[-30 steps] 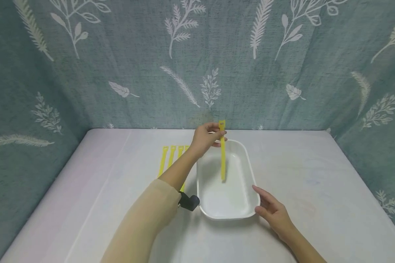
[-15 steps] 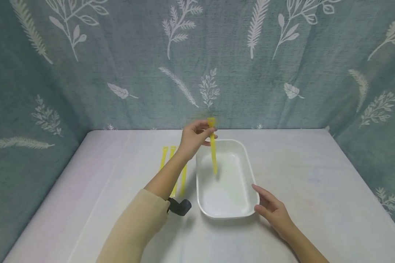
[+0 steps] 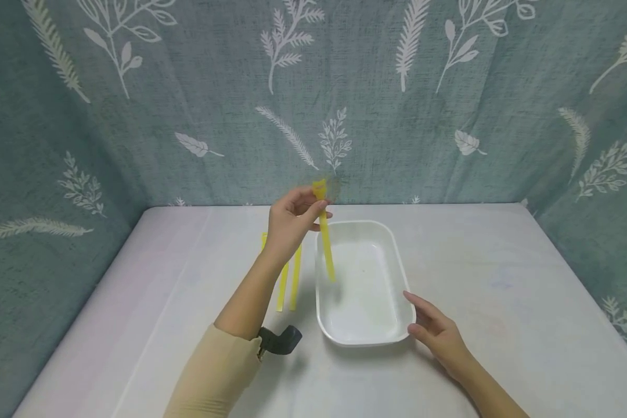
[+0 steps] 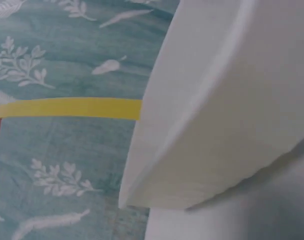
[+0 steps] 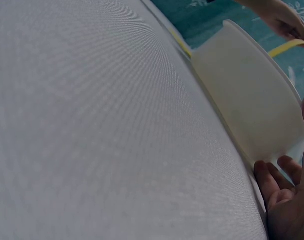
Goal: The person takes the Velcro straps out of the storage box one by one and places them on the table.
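My left hand (image 3: 292,223) pinches a yellow cable strap (image 3: 326,244) near its wide, slotted head. The strap hangs down over the left side of a deep white plastic tray (image 3: 368,296), its lower end overlapping the tray's inside in the head view. In the left wrist view the strap (image 4: 76,107) passes behind the tray's wall (image 4: 212,120). At the tray's near right corner, my right hand (image 3: 441,337) holds it, with the thumb at the corner and the fingers along the side. The right wrist view shows these fingers (image 5: 264,182) curled low against the wall.
More yellow straps (image 3: 295,278) lie side by side on the white table (image 3: 501,325), left of the tray and partly hidden by my left arm. A black wrist camera (image 3: 282,339) juts from that arm. Patterned green fabric (image 3: 230,133) encloses the table's back and sides.
My left hand has moved left with the strap, from over the tray's middle to its left edge. My forearm now covers different straps on the table. The right hand and tray hold their place.
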`<act>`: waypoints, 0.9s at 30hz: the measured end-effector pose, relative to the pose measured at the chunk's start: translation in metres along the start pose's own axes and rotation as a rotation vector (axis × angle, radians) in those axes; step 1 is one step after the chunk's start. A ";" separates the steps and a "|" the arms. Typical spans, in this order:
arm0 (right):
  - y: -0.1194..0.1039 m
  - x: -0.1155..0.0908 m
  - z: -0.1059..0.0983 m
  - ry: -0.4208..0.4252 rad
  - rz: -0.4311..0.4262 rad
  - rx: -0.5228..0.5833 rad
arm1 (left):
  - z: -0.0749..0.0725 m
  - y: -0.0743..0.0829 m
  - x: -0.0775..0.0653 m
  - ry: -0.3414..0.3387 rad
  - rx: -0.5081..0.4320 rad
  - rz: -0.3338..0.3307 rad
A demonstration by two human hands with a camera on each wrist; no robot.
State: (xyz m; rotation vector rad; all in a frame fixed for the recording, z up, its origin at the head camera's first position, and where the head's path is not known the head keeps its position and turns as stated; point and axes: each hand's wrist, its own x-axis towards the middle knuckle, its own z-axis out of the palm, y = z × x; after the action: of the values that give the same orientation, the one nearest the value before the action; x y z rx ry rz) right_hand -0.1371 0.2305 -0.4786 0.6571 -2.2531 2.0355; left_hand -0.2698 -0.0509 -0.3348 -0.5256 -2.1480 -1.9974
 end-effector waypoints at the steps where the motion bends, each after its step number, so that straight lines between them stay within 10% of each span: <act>1: 0.000 0.000 0.000 -0.003 -0.001 0.008 | -0.002 0.000 -0.003 0.001 0.006 0.011; 27: -0.004 0.000 0.002 0.008 0.055 -0.016 | -0.083 0.002 -0.078 0.215 0.045 0.318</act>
State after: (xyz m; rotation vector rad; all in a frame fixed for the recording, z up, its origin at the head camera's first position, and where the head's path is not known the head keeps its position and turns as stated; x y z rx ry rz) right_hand -0.1351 0.2286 -0.4748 0.5915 -2.3050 2.0379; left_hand -0.2067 -0.1439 -0.3530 -0.5753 -1.8467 -1.7437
